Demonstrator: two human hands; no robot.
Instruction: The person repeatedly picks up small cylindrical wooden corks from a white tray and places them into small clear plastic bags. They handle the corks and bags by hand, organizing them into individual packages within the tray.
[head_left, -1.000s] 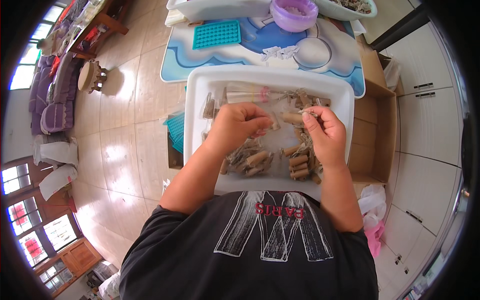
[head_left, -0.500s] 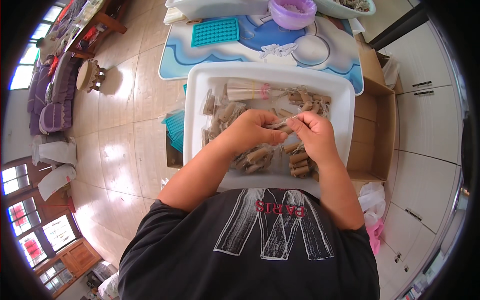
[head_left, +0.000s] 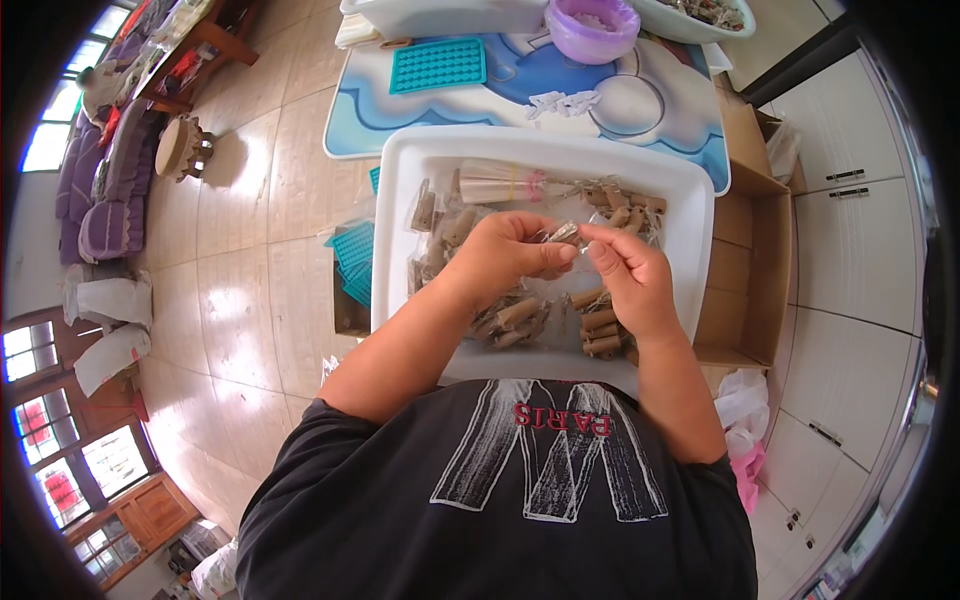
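Above a white plastic tub (head_left: 545,143), both my hands hold one small clear plastic packet (head_left: 564,232); its contents are too small to make out. My left hand (head_left: 505,252) is closed round the packet, thumb on the near side. Thumb and forefinger of my right hand (head_left: 632,275) pinch at its right end. Below them in the tub lie many brown cylinders (head_left: 600,330), some loose-looking in a stack, others in clear wrapping (head_left: 515,315). A bundle of flat clear plastic bags (head_left: 495,188) lies along the tub's far side.
Behind the tub is a blue-and-white patterned table (head_left: 360,110) with a teal moulded tray (head_left: 438,65), small white pieces (head_left: 563,103) and a purple bag-lined bowl (head_left: 592,30). An open cardboard box (head_left: 735,290) stands at right; more teal trays (head_left: 353,255) are at left.
The packet has turned upward between my fingers, and its shiny end now shows. My right fingers have shifted slightly off it, toward its right end. The view has moved slightly.
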